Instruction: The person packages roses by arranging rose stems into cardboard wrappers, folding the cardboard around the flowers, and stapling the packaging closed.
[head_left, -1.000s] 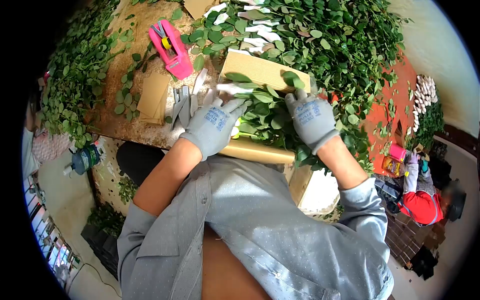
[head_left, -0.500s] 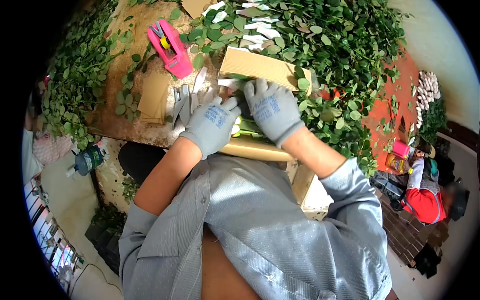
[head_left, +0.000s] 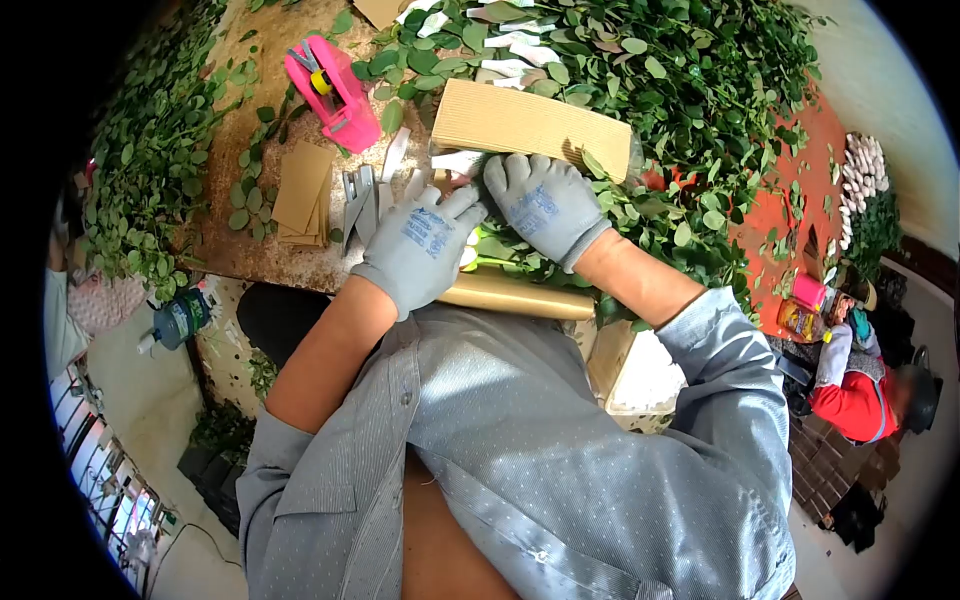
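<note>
Both of my hands wear grey gloves with blue print and rest over leafy green stems (head_left: 494,250) between two corrugated cardboard panels. My left hand (head_left: 425,245) lies palm down at the stems' left end, its fingers stretched forward and slightly apart. Over the middle of the stems, my right hand (head_left: 545,208) has its fingers spread and bent a little, tips near the far panel (head_left: 530,122). The near panel (head_left: 520,296) lies along the table edge by my shirt. A white-wrapped stem end (head_left: 460,162) shows beside the far panel. My palms hide much of the stems.
A pink tape dispenser (head_left: 345,95), brown card pieces (head_left: 303,190) and grey metal strips (head_left: 360,205) lie to the left. Leafy branches (head_left: 690,70) heap at the back and right. A person in a red top (head_left: 855,405) is at the far right.
My right hand has shifted slightly right along the stems, and its arm has swung outward. The far panel looks tilted a little more toward the back. My left hand stays nearly in place.
</note>
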